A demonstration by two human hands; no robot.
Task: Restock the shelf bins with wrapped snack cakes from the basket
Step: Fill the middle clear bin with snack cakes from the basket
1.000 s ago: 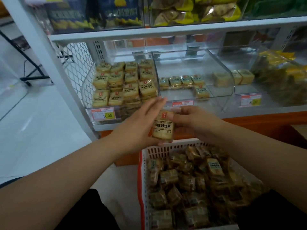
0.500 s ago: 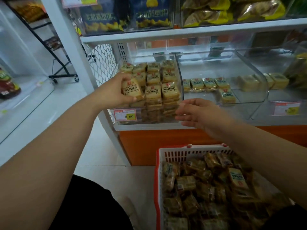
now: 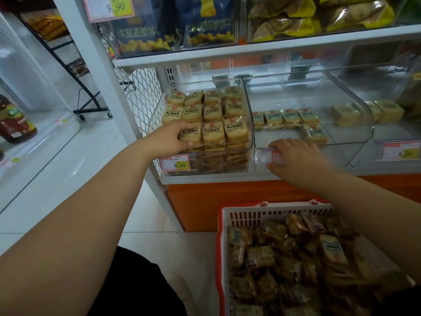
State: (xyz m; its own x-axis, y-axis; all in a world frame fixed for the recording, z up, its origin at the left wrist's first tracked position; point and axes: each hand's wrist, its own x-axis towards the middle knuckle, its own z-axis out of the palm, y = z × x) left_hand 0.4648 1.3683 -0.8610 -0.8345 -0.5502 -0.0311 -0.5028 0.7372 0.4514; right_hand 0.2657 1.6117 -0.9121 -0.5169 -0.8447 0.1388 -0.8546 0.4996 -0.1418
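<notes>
**Cake going into the left bin**

The cake (image 3: 191, 134) is a flat, squarish slice, pale yellow-tan, in clear wrap with a white label in dark print and a small red mark above. It lies at the front left of the left bin (image 3: 248, 124), on top of full stacks of the same cakes.

My left arm reaches out straight and long from the lower left. My left hand (image 3: 169, 139) is palm down at the bin's front edge, its fingers (image 3: 185, 127) curled over the cake's left side and near edge, grasping it; the thumb looks tucked below, though the blur makes that hard to judge. My right arm comes in from the right, and my right hand (image 3: 296, 158) rests on the front lip of the middle bin (image 3: 355, 142), fingers relaxed and spread flat, holding nothing.

The middle bin holds only a short row of cakes. The basket (image 3: 268, 213), red-rimmed and white-walled, sits below my right arm, heaped with wrapped cakes.
</notes>
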